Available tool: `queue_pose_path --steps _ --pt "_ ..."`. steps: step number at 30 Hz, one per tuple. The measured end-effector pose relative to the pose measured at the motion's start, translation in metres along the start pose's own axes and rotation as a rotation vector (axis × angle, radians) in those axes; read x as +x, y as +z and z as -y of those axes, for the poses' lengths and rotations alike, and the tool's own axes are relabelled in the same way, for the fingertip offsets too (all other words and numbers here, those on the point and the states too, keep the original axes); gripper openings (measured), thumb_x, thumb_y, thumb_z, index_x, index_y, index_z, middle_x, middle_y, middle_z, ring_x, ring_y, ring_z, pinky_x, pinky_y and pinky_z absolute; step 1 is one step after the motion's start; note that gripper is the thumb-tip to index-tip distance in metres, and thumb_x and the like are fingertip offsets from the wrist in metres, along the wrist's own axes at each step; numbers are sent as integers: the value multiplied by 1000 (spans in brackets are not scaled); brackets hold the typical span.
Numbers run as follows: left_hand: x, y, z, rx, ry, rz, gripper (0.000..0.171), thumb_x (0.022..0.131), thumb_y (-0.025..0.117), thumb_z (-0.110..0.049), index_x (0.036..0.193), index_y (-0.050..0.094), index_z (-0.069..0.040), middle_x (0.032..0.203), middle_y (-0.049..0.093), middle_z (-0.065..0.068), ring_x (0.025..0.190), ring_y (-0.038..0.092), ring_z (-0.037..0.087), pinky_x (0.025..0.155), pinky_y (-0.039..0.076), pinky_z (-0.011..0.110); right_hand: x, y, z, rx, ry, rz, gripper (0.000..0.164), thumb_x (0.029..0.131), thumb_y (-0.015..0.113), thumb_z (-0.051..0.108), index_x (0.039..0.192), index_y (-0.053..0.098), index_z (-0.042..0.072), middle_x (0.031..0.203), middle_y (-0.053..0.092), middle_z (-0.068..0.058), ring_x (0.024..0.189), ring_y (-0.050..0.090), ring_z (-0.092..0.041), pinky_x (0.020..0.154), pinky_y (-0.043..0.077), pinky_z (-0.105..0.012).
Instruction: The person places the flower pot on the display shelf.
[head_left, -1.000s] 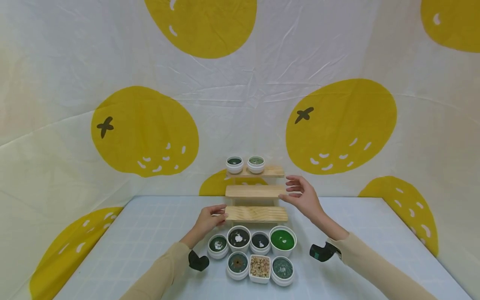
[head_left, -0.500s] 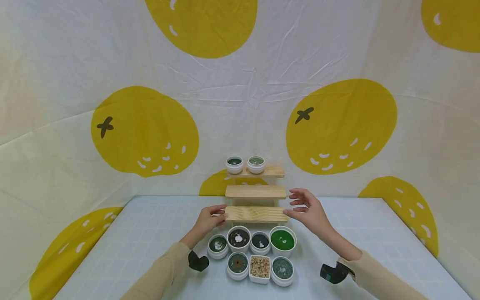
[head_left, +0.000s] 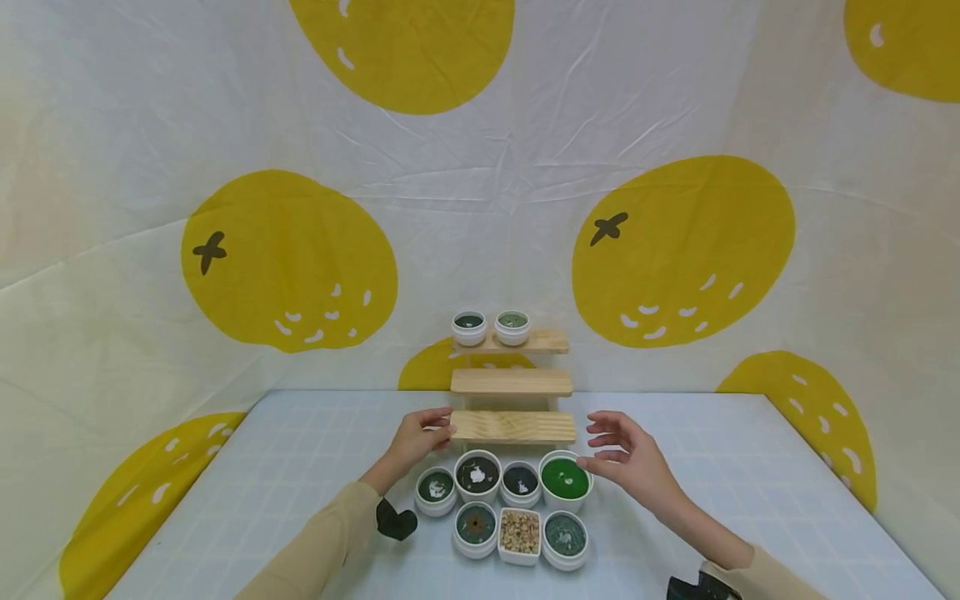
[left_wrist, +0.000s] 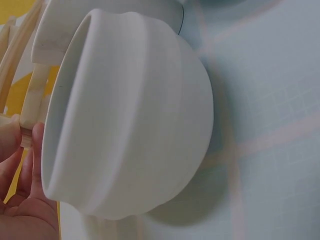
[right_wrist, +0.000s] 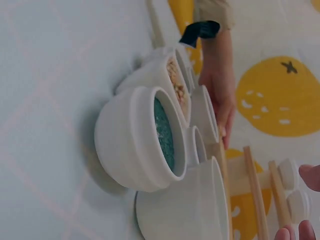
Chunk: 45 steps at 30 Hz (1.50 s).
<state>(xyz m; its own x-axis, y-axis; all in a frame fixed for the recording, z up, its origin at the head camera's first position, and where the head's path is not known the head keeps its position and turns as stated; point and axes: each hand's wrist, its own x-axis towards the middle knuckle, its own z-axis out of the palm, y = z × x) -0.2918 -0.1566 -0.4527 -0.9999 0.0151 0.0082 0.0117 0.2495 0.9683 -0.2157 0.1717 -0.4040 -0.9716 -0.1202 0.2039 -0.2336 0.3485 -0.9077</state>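
A three-step wooden stand point(head_left: 513, 427) stands at the middle back. My left hand point(head_left: 411, 440) pinches the left end of its lowest step between thumb and fingers, also seen in the left wrist view, where a white pot point(left_wrist: 130, 115) fills the middle. My right hand point(head_left: 628, 460) is apart from the stand, fingers spread and holding nothing. Its thumb tip overlaps the right rim of a large white pot with bright green contents point(head_left: 566, 479). In the right wrist view, only fingertips point(right_wrist: 310, 177) of that hand show at the right edge.
In front of the stand are several white pots with dark or green contents, such as the front right one point(head_left: 565, 535), and a square dish point(head_left: 519, 533) of small tan bits. Two small pots point(head_left: 513, 328) occupy the top step. A fruit-printed cloth point(head_left: 480, 250) hangs behind.
My right hand has moved down and toward me, from beside the middle step, past the lowest step, to the bright green pot. My left hand stays on the lowest step.
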Motion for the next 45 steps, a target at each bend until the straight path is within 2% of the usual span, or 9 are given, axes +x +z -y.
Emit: queue_pose_path --steps 6,12,19,27,32,38,45 --pt "-2 1 -2 -2 0 1 38 87 66 1 123 60 8 104 64 22 72 61 10 71 62 33 -14 6 -9 16 12 58 60 74 81 8 126 52 5 116 59 -19 100 61 -27 83 58 -24" --pt "1 2 -2 5 -16 -13 37 86 66 1 123 61 6 102 65 19 71 61 10 71 62 33 -25 7 -15 17 55 103 63 73 83 12 127 50 2 116 59 -18 97 61 -22 79 58 -23" --pt "4 0 0 17 -23 0 38 86 68 -1 124 61 4 102 65 18 71 61 11 70 62 32 -34 4 -23 13 -3 170 60 75 80 10 125 50 -2 111 59 -20 90 60 -10 74 58 -23" --pt "4 -2 1 20 -17 13 39 86 68 -1 123 61 6 102 65 20 72 61 11 70 62 31 -44 5 -31 19 -29 220 59 75 81 13 123 50 -2 109 60 -20 89 60 -8 73 58 -24" --pt "4 -2 2 11 -16 2 38 85 68 0 122 62 5 100 65 18 70 61 11 68 62 30 -50 7 -35 24 19 244 57 75 81 15 122 51 0 109 60 -18 89 60 -9 73 58 -23" --pt "5 -2 3 14 -27 5 39 86 68 -3 124 61 4 104 64 20 73 62 12 71 62 32 -54 12 -42 19 62 298 58 76 80 17 123 51 0 108 61 -13 90 59 -10 73 57 -23" --pt "-1 -4 1 19 34 42 42 86 71 -11 124 61 4 99 65 18 73 63 13 67 61 26 -57 15 -49 38 32 319 58 74 81 15 122 52 0 108 60 -12 89 58 -7 72 58 -24"
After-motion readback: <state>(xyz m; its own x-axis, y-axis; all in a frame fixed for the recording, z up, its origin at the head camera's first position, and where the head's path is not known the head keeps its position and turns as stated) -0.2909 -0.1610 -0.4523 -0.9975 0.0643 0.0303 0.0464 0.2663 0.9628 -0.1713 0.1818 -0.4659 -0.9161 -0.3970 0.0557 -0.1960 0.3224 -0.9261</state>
